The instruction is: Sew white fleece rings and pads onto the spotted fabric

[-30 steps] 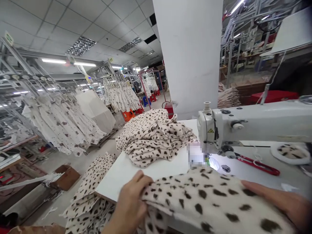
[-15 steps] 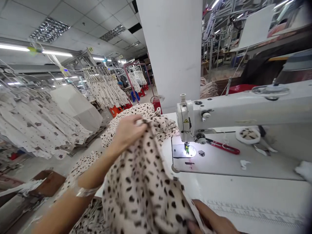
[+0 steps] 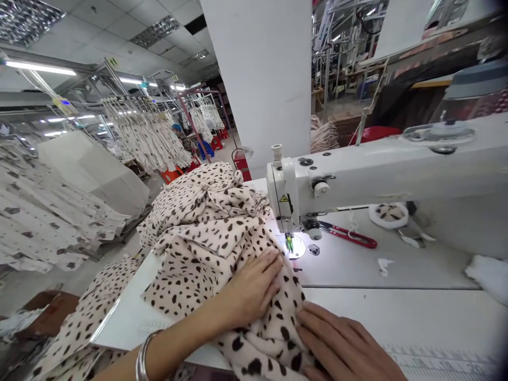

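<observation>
Cream fabric with dark spots [image 3: 210,233] lies bunched on the sewing table, its right edge running beside the machine's needle plate. My left hand [image 3: 252,288] rests palm down on this fabric, fingers stretched toward the presser foot [image 3: 289,243]. Lower down, my right hand [image 3: 337,338] lies flat across the fabric's right edge, its fingers extended and pointing left. Both hands press on the cloth without gripping it. The lit white sewing machine [image 3: 317,182] stands just beyond, its presser foot to the right of the cloth.
Red-handled thread snips [image 3: 353,236] lie on the machine bed near a white round piece with spotted cloth inside [image 3: 388,215]. A printed ruler [image 3: 440,362] runs along the table front. More spotted cloth hangs off the left edge. A white pillar [image 3: 262,79] rises behind.
My left hand has come down from the lifted fabric onto the table, and the cloth now lies flatter beside the needle plate. My right hand has flattened on the edge. The view has shifted slightly.
</observation>
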Tool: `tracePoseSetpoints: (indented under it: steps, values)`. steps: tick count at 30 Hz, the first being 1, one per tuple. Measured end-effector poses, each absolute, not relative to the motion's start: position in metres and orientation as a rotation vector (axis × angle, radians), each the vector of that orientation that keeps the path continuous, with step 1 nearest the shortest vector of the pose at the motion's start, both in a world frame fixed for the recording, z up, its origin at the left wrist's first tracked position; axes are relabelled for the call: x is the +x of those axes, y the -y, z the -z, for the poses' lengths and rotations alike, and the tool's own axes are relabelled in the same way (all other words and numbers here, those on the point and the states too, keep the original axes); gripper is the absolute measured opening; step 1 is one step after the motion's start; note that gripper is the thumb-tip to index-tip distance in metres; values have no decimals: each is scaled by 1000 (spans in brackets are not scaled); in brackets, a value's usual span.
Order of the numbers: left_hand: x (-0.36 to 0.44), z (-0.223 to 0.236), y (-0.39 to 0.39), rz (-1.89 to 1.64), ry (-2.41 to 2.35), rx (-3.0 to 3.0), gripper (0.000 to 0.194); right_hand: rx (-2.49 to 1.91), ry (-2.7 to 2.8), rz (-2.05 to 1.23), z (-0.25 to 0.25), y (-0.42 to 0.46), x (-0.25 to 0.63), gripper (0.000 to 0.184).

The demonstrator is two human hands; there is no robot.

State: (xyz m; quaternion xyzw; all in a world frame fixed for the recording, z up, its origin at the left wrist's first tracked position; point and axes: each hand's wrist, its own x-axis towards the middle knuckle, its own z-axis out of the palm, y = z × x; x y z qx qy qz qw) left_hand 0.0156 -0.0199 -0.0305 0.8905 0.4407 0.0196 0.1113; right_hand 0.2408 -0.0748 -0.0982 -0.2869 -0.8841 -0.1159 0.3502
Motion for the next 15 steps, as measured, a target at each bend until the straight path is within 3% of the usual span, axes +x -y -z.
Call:
tracePoseSetpoints:
  steps: [6, 15]
  values:
    - [14, 31, -39, -130, -1102, 2501, 51, -832, 2317, 306, 98, 64, 237, 36]
    - [15, 39, -60, -292, -1124, 2404, 52, -895, 2275, 243, 102, 66, 236, 27]
